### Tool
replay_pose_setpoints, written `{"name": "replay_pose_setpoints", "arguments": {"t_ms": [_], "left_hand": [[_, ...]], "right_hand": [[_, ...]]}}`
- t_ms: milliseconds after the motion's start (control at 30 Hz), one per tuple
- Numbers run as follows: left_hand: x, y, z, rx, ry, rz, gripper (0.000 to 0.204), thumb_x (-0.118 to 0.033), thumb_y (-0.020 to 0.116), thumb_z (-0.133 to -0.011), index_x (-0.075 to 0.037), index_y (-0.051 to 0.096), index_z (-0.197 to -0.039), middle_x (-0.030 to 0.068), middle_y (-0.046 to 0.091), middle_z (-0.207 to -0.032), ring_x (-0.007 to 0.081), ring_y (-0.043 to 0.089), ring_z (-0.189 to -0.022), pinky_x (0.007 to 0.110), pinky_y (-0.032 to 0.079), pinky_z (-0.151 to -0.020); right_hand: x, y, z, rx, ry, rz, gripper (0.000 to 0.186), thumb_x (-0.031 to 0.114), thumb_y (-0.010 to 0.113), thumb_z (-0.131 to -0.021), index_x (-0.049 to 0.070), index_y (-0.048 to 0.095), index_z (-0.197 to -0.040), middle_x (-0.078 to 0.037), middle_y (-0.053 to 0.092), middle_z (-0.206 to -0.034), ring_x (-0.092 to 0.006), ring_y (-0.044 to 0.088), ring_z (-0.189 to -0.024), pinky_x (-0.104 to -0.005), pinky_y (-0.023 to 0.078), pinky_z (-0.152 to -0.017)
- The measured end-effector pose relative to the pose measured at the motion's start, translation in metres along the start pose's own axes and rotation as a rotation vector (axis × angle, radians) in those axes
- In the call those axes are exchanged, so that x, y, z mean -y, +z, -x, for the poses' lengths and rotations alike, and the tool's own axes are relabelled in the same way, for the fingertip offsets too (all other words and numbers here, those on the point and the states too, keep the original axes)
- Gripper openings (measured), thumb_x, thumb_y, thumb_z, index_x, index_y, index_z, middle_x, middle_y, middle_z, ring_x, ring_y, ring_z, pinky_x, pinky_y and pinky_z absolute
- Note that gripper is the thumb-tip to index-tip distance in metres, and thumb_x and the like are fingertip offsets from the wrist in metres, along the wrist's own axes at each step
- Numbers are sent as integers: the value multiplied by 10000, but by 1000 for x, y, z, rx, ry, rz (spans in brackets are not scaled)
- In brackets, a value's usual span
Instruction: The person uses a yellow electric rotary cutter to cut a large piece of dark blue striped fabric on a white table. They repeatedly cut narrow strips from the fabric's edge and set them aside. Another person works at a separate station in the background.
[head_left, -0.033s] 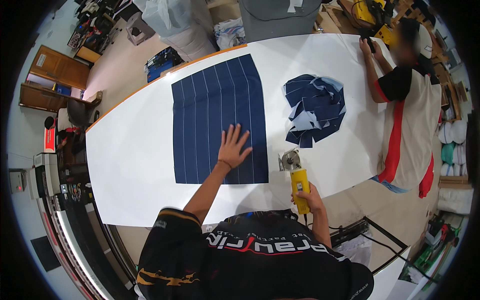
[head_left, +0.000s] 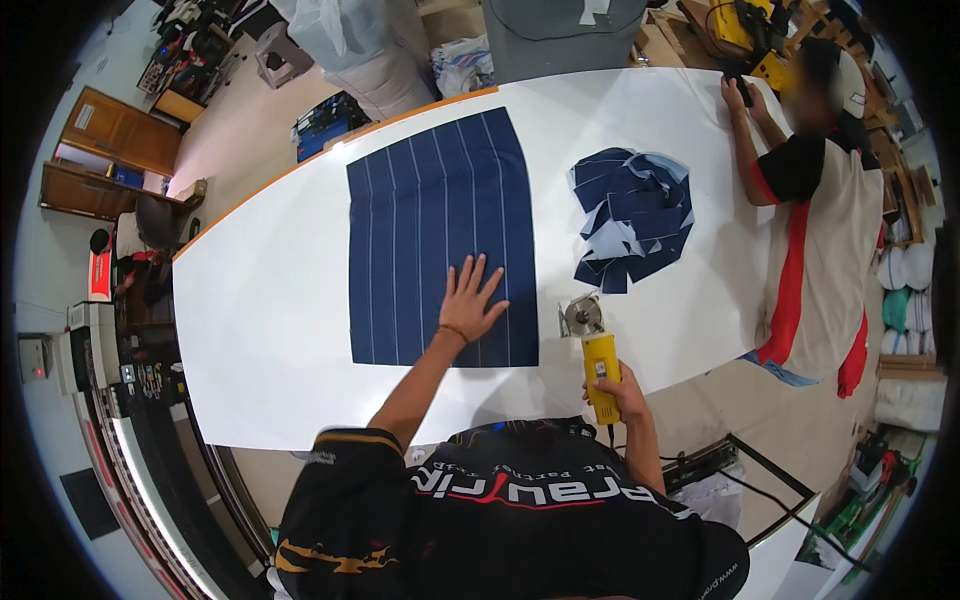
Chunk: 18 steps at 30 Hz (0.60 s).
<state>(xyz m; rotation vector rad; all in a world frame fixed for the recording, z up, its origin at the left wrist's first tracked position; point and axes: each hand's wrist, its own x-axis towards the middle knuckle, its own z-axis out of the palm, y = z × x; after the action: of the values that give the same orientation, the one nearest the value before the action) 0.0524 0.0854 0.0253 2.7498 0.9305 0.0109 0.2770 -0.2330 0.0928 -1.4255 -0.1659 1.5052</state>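
Observation:
A navy fabric panel with pale stripes point(head_left: 400, 250) lies flat on the white table point(head_left: 260, 300). My left hand point(head_left: 470, 303) rests palm down on its lower right part, fingers spread. In my right hand point(head_left: 628, 393) is a yellow electric rotary cutter point(head_left: 602, 375), held by its body with the fingers wrapped round it. The cutter's round metal blade head point(head_left: 582, 317) points away from me, just right of the panel and apart from it. Beyond the blade lies a heap of navy and light blue fabric scraps point(head_left: 635, 215).
Another person point(head_left: 820, 220) stands at the table's right end, holding a dark object point(head_left: 738, 90). A large grey bin point(head_left: 565, 40) and wrapped bundles point(head_left: 370, 80) stand past the far edge. The cutter's cord point(head_left: 611, 436) runs down toward me. A long machine point(head_left: 150, 440) is at left.

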Motion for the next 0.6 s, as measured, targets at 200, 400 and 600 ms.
{"name": "replay_pose_setpoints", "arguments": {"t_ms": [200,400,600], "left_hand": [[-61,17,1,17,-191,37,770,-641,431,-1085,-205,334,-1712,182,127,-1810,444,58,-1664,658,73,-1308],[-58,23,-12,-138,-173,769,753,-545,476,-1106,-75,359,-1681,280,175,-1771,484,95,-1648,641,89,-1307],[25,-5,106,-252,-454,167,806,-569,554,-1061,-79,377,-1676,278,207,-1762,490,125,-1640,659,130,-1296]], "right_hand": [[4,29,-22,7,-95,-45,526,136,737,-881,-25,529,-1336,-183,706,-980,-281,753,-780,-400,643,-692],[2,68,-20,-95,-140,-69,489,124,740,-883,-22,556,-1312,-166,699,-963,-262,740,-745,-383,631,-660],[-35,65,2,-230,-152,102,437,119,773,-852,-18,603,-1230,-132,691,-928,-233,724,-710,-361,609,-637]]}}
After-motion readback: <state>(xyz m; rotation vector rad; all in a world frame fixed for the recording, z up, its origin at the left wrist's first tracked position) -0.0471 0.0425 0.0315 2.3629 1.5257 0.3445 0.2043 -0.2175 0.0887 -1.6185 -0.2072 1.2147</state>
